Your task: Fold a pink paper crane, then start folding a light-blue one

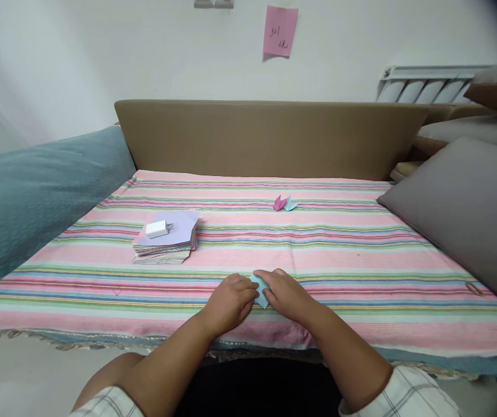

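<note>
A small light-blue folded paper (260,291) lies on the striped cloth in front of me, between my two hands. My left hand (232,301) grips its left side with curled fingers, the fingertips resting on the paper. On the other side my right hand (284,293) pinches the paper's right part, its index finger along the top edge and its thumb lower down. Parts of the paper are hidden under the fingers. Farther back stand a magenta folded paper piece (279,203) and a light-blue folded paper piece (290,204), side by side and touching.
A stack of colored paper (165,249) sits left of my hands, with a white plug adapter (157,229) on top. The striped cloth (339,255) covers the seat. A grey cushion (461,202) leans at the right, near a small brown loop (474,288). A brown backrest (248,139) stands behind.
</note>
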The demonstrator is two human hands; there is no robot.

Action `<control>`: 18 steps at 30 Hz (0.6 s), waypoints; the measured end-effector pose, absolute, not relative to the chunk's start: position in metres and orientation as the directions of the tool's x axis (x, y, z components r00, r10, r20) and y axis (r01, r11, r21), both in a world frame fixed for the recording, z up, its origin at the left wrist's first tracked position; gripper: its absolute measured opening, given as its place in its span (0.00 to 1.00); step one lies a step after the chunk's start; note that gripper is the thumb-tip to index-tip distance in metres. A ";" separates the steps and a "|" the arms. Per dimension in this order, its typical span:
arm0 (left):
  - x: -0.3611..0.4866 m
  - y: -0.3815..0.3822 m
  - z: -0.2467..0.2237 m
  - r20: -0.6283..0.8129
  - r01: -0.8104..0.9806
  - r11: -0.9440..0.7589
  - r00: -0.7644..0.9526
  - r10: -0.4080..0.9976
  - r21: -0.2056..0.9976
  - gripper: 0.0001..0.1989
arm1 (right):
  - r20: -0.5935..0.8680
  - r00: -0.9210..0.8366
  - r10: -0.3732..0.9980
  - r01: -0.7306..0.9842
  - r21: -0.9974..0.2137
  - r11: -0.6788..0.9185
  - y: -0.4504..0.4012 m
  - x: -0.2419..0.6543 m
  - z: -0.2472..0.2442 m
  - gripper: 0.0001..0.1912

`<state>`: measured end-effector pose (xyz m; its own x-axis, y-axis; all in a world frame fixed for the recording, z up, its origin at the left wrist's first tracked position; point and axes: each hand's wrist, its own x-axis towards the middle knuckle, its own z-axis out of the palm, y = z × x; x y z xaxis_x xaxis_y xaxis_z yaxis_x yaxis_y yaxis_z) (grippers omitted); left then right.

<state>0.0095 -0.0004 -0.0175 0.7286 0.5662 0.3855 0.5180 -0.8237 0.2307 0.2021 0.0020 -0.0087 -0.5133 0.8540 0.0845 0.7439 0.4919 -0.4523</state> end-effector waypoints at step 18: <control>-0.003 0.000 -0.006 0.282 0.663 -0.702 0.643 0.712 0.261 0.14 | 0.042 -0.498 0.866 0.719 -0.538 0.440 0.001 0.204 -0.004 0.33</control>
<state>-0.0031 -0.0002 -0.0065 0.6428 0.7122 0.2821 0.6627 -0.7018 0.2614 0.2038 0.0011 -0.0044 -0.4983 0.8660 0.0416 0.7192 0.4396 -0.5381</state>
